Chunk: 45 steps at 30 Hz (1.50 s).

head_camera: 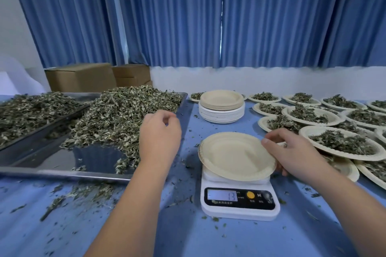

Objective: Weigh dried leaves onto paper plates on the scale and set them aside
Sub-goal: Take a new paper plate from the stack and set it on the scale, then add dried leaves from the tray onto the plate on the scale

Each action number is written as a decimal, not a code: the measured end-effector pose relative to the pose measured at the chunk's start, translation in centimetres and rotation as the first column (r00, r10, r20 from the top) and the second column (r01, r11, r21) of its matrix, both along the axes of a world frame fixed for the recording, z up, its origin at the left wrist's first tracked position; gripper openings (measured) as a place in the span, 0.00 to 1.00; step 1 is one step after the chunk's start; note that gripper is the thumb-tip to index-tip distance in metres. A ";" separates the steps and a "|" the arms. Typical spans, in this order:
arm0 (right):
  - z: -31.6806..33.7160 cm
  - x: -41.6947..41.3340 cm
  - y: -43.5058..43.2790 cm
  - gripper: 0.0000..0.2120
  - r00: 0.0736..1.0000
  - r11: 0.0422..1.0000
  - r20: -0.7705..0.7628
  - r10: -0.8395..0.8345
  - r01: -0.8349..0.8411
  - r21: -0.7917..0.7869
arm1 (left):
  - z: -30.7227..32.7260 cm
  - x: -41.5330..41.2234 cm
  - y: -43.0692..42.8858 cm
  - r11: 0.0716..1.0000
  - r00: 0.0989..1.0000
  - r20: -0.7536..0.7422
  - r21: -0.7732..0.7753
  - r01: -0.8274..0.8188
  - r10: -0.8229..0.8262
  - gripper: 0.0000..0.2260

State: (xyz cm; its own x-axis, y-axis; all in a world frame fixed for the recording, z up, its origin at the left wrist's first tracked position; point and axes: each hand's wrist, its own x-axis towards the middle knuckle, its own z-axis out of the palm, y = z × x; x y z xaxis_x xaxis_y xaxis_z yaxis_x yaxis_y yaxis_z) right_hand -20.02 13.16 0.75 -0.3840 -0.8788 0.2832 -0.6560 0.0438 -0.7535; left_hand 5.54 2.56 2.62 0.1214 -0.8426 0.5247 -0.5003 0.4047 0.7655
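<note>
Across the blue bench (188, 236), at left: steel tray (62, 174) heaped with dried leaves (117, 115); at right, filled plates (342, 142) set aside, beside a stack of spares (221, 108). Nearer, scale (240, 208) reading 13 under an empty plate (234, 155), seemingly off-centre. Grips its right rim with the right hand (292, 150), thumb on top; hovers the left hand (159, 131) by the heap, fingers loosely curled, apparently empty. Likely next: release, zero, scoop leaves over.
</note>
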 end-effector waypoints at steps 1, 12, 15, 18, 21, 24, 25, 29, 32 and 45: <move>0.0 0.0 0.0 0.05 1.000 1.000 -0.005 0.006 -0.006 0.001 | 0.0 0.6 -0.6 0.999 0.999 0.041 0.035 -0.013 0.011 0.07; 0.2 -0.4 -0.1 0.04 0.999 1.000 0.044 0.023 -0.023 -0.012 | -1.0 7.0 -6.9 0.848 0.587 0.716 0.522 -0.091 -0.377 0.27; 0.2 -0.7 -0.2 0.04 0.998 0.999 0.056 0.005 -0.003 -0.034 | -0.1 7.9 -6.9 0.888 0.588 0.723 0.459 -0.017 -0.363 0.16; 0.1 -0.7 -0.3 0.04 0.999 0.999 0.049 -0.004 0.007 -0.048 | 0.1 8.2 -6.0 0.899 0.568 0.734 0.437 0.027 -0.373 0.16; 0.1 -0.6 -0.2 0.04 0.999 0.998 0.040 -0.009 0.012 -0.063 | -0.4 8.3 -4.7 0.872 0.521 0.745 0.489 -0.001 -0.417 0.24; 0.2 -0.6 0.0 0.04 0.999 0.997 0.034 -0.015 0.018 -0.077 | -0.6 8.8 -3.5 0.867 0.563 0.709 0.498 0.026 -0.424 0.21; 0.2 -0.7 0.0 0.04 0.999 0.997 0.029 -0.019 0.021 -0.078 | -0.5 8.9 -3.1 0.878 0.571 0.708 0.476 0.048 -0.414 0.18; 0.1 -0.7 0.0 0.04 0.999 0.996 0.034 -0.018 0.021 -0.085 | -0.5 9.3 -1.2 0.900 0.523 0.744 0.419 0.119 -0.416 0.18; 0.1 -0.8 -0.1 0.04 0.999 0.996 0.033 -0.032 0.034 -0.086 | -1.0 9.6 -0.1 0.884 0.518 0.730 0.451 0.126 -0.446 0.19; 0.0 -1.0 0.0 0.05 0.998 0.994 0.034 -0.052 0.055 -0.094 | -1.9 9.6 1.8 0.939 0.529 0.777 0.310 0.150 -0.341 0.18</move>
